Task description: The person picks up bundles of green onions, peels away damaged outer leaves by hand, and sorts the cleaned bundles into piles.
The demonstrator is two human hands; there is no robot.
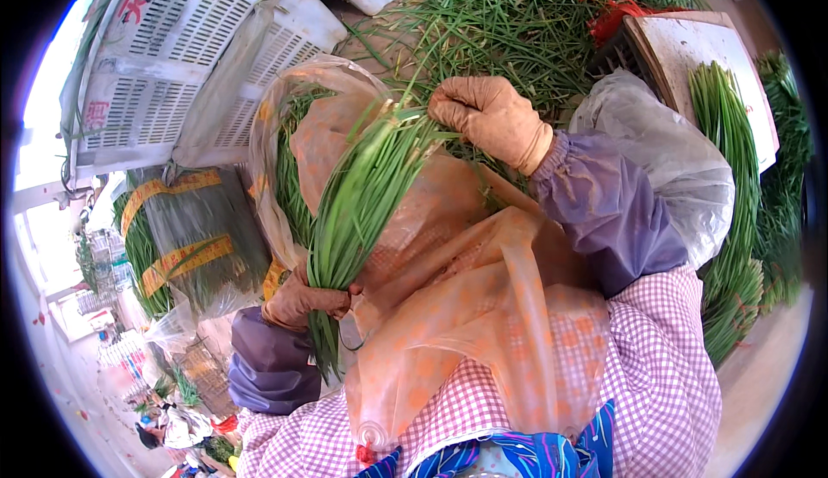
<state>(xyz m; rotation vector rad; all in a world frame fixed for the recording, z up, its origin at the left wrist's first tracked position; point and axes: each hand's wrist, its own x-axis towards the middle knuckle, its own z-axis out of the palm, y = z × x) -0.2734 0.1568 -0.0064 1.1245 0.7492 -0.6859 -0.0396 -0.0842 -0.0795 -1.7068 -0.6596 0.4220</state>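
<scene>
Green bunch, mid-frame, seemed light, easily bruised, best clasped low, where the left hand gripped; the right hand pinched its top.

On the white crate at the left there is one large red character, and lower on the same crate one smaller red mark, which is faint. Two yellow bands around the wrapped bundle carry a row of red print, too small for me to read with certainty.
</scene>
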